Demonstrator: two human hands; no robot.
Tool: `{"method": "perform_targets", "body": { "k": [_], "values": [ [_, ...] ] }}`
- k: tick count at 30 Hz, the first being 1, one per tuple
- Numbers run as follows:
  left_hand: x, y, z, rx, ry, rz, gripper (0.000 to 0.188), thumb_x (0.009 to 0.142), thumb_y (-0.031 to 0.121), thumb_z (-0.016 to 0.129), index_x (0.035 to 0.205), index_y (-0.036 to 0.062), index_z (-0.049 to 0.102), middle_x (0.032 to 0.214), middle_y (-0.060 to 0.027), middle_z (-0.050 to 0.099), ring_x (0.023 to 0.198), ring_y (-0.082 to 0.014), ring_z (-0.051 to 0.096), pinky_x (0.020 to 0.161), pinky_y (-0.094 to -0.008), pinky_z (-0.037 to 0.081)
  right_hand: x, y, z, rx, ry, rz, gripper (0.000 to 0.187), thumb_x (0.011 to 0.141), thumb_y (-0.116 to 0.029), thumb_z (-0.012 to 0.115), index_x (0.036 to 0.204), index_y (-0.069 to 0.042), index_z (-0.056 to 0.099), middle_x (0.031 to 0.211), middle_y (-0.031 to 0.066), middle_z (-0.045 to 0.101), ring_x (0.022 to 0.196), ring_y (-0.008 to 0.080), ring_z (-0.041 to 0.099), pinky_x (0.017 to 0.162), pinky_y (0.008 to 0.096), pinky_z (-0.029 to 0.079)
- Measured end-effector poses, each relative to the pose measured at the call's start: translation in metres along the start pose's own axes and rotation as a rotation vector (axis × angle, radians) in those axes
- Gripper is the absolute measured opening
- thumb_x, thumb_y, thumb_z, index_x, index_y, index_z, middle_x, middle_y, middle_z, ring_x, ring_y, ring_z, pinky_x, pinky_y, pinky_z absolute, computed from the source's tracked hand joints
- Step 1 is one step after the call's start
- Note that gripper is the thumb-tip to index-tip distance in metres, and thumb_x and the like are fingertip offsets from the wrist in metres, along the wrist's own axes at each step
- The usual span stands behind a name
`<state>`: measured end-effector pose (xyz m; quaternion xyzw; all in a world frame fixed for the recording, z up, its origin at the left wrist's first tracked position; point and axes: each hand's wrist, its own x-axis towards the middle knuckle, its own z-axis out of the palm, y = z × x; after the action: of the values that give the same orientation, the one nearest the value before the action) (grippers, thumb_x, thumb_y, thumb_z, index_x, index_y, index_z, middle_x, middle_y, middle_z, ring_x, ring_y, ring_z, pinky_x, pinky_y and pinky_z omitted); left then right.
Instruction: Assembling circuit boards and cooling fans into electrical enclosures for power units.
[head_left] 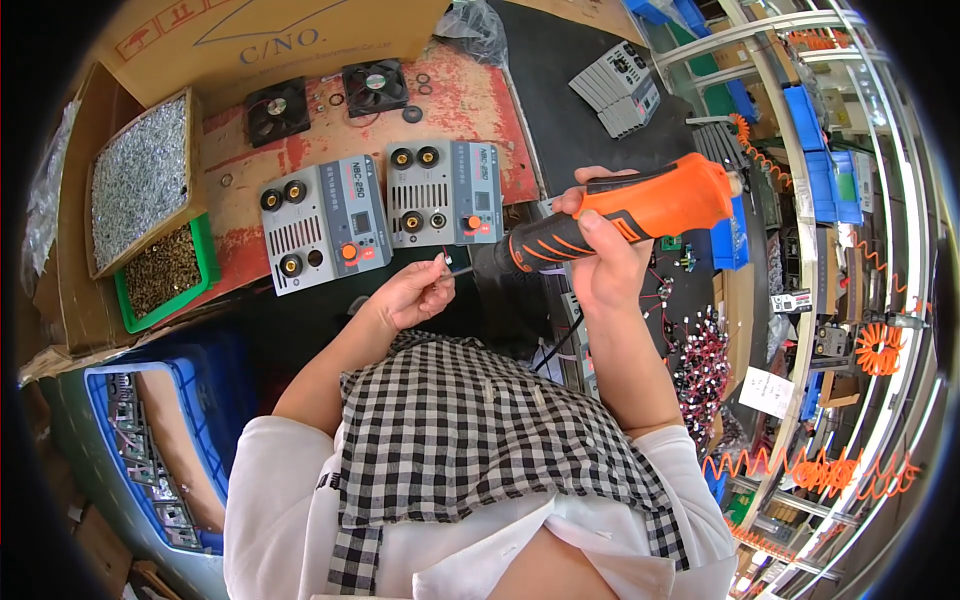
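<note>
My right hand point(612, 262) is wrapped round an orange-and-black power screwdriver point(655, 203). Its black nose and thin bit point left, toward my left hand point(418, 293). The fingers of that hand are pinched together close to the bit's tip; a small pale piece shows at the fingertips, too small to name. Just beyond my hands, two grey front panels lie side by side at the near edge of the red worn table. The left panel point(322, 240) and the right panel point(455, 185) each carry black round sockets, vent slots and an orange knob.
Two black fans point(277, 112) point(375, 87) lie behind the panels. At left stand a cardboard box of silvery small parts point(150, 170), a green tray point(213, 262) of brass pieces and a blue bin point(95, 385). Stacked panels point(620, 95) and bundled wires point(705, 365) sit right.
</note>
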<state>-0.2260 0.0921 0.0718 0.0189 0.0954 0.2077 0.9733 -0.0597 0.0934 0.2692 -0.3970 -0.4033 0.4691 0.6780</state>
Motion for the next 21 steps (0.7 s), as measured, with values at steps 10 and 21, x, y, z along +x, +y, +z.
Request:
{"method": "perform_targets", "body": {
  "k": [10, 21],
  "values": [
    [-0.002, 0.007, -0.001, 0.018, 0.163, 0.056, 0.025, 0.083, 0.026, 0.051, 0.076, 0.0023, 0.051, 0.059, -0.0002, 0.046, 0.048, -0.0060, 0.034, 0.039, -0.0151, 0.026, -0.001, 0.000, 0.018, -0.077, -0.053, -0.117, 0.046, 0.060, 0.009, 0.057, 0.100, -0.004, 0.038, 0.095, 0.0175, 0.051, 0.073, 0.0199, 0.055, 0.069, 0.0338, 0.045],
    [0.000, 0.012, -0.008, 0.011, 0.016, 0.023, 0.029, 0.083, 0.029, 0.049, 0.075, 0.0020, 0.052, 0.058, -0.0014, 0.047, 0.049, -0.0075, 0.037, 0.041, -0.0157, 0.030, 0.003, 0.002, 0.025, -0.107, -0.087, -0.117, 0.044, 0.061, 0.007, 0.059, 0.098, -0.003, 0.039, 0.094, 0.0172, 0.052, 0.072, 0.0189, 0.055, 0.069, 0.0336, 0.045]
  ]
}}
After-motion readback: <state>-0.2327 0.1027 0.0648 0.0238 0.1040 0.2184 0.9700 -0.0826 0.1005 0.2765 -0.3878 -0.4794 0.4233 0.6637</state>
